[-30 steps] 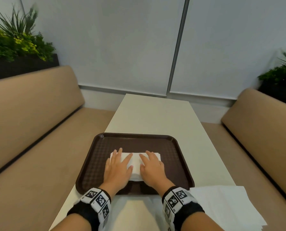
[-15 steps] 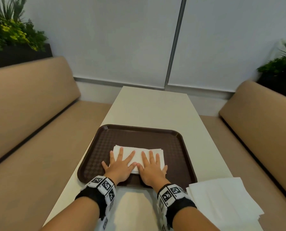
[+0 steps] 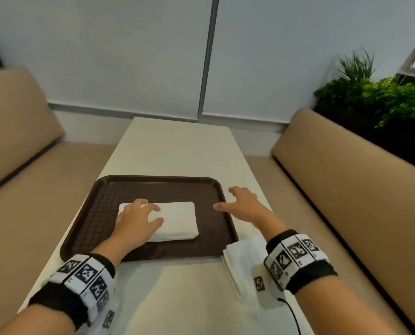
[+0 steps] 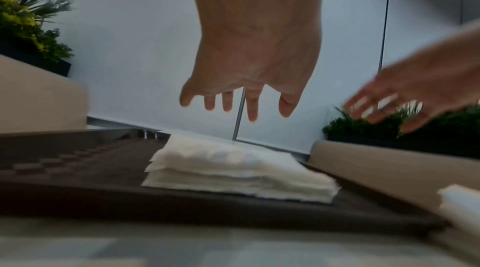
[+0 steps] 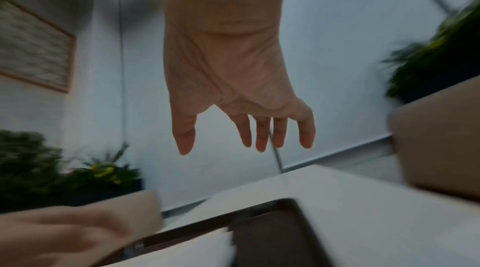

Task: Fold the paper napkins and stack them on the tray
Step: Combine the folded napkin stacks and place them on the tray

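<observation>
A brown tray (image 3: 109,197) lies on the white table with a stack of folded white napkins (image 3: 177,221) in its middle. My left hand (image 3: 148,213) hovers over the stack's left part; in the left wrist view its relaxed fingers (image 4: 246,95) hang apart from the stack (image 4: 233,173) and hold nothing. My right hand (image 3: 233,200) is raised over the tray's right rim with fingers spread and empty, as the right wrist view (image 5: 226,123) confirms. A pile of unfolded napkins (image 3: 240,267) lies on the table by the tray's near right corner, partly under my right wrist.
The narrow white table (image 3: 177,151) runs away from me between two tan benches (image 3: 346,189). Planters with green plants (image 3: 383,100) stand behind the bench backs. A grey panelled wall closes the far end.
Both hands have lifted off the folded stack. The right hand has swung right to the tray's right rim. The left stays over the stack. My head has turned slightly right.
</observation>
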### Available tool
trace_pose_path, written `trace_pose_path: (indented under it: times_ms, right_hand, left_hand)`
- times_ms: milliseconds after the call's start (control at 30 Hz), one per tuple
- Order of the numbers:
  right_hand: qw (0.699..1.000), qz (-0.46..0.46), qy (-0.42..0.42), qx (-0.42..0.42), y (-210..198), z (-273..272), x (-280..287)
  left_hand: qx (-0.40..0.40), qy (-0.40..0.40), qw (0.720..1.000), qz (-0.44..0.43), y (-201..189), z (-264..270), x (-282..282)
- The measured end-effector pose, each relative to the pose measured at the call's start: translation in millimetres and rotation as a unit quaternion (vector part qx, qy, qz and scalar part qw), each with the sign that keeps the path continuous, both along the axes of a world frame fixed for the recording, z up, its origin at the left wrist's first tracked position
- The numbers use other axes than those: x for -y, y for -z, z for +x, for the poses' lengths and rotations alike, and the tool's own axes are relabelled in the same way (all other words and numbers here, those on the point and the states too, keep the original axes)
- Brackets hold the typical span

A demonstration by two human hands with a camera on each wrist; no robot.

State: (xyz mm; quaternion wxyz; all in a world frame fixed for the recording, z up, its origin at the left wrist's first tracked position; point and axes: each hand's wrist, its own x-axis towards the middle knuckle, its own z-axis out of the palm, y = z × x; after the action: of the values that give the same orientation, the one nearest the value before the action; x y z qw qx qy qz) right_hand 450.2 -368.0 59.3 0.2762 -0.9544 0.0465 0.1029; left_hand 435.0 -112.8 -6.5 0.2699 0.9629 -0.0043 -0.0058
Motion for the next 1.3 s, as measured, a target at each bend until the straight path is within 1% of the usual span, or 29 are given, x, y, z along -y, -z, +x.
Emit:
trace_pose_path:
  times_ms: [67,133,200,267,333,400,500,733,933,1067,1200,1300]
  right_hand:
    - [0.997,-0.012,0.043,-0.058,-1.3,-0.6,46.8]
    - [0.989,-0.036,0.063,-0.132,6.3,-7.6,83.5]
    - [0.981,-0.063,0.062,-0.174,16.6,-16.8,109.1]
    - [0.977,-0.052,0.066,-0.194,27.3,-23.3,124.5]
    - [0.976,-0.039,0.081,-0.200,36.4,-27.2,131.3]
    - [0.976,-0.057,0.086,-0.192,46.2,-26.8,133.9]
    - [0.976,-0.093,0.081,-0.178,55.0,-23.9,135.4]
    - [0.978,-0.111,0.049,-0.167,63.9,-22.8,139.2]
    - [0.977,-0.123,0.021,-0.173,59.7,-26.7,141.7]
    - [0.972,-0.127,-0.012,-0.198,50.0,-30.2,147.8]
    - [0.965,-0.129,-0.038,-0.225,50.3,-37.3,151.5]
    - [0.970,-0.119,-0.050,-0.206,32.0,-48.7,143.7]
  left_hand:
    - [-0.011,0.038,0.994,-0.102,-10.0,-9.4,9.4]
    - [-0.026,0.068,0.983,-0.169,-19.4,-21.0,19.8]
    - [-0.031,0.095,0.975,-0.199,-26.3,-29.7,27.5]
    - [-0.037,0.119,0.969,-0.215,-29.5,-36.7,31.3]
    - [-0.042,0.127,0.966,-0.220,-30.9,-40.9,32.4]
    - [-0.043,0.128,0.967,-0.217,-32.1,-43.6,32.9]
    - [-0.050,0.126,0.969,-0.209,-34.5,-47.3,32.9]
    - [-0.068,0.117,0.971,-0.196,-34.8,-50.8,31.0]
    - [-0.106,0.123,0.965,-0.205,-28.4,-54.7,41.4]
    - [-0.130,0.137,0.963,-0.190,-23.0,-57.0,47.3]
    - [-0.168,0.143,0.955,-0.196,-17.6,-60.9,55.9]
    - [-0.200,0.162,0.949,-0.182,-15.7,-67.2,61.1]
